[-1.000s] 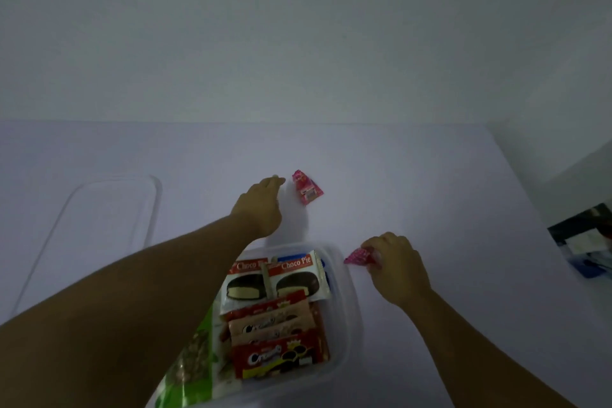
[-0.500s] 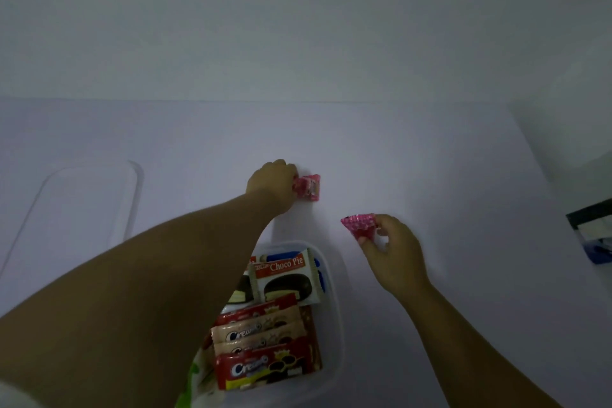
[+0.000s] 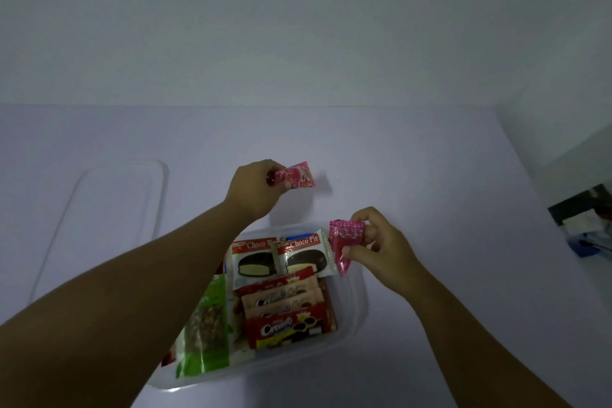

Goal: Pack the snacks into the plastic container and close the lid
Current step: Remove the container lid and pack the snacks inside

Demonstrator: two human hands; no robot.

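A clear plastic container (image 3: 359,315) sits on the white table, near me. It holds two Choco Pie packs (image 3: 280,257), several red and tan cream-biscuit packs (image 3: 288,311) and a green snack bag (image 3: 207,325). My left hand (image 3: 255,189) pinches a small pink snack packet (image 3: 298,174) in the air just beyond the container's far rim. A second pink packet (image 3: 344,242) is gripped by my right hand (image 3: 381,248), and it hangs over the container's far right corner beside the Choco Pies. The clear lid (image 3: 109,215) lies flat on the table to the left.
The white table (image 3: 414,159) stretches back to a pale wall. Its right edge runs diagonally at the far right, where dark and blue clutter (image 3: 583,225) lies beyond it.
My left hand closed on the pink packet lying on the table and lifted it. My right hand brought its pink packet back over the container's far right corner.
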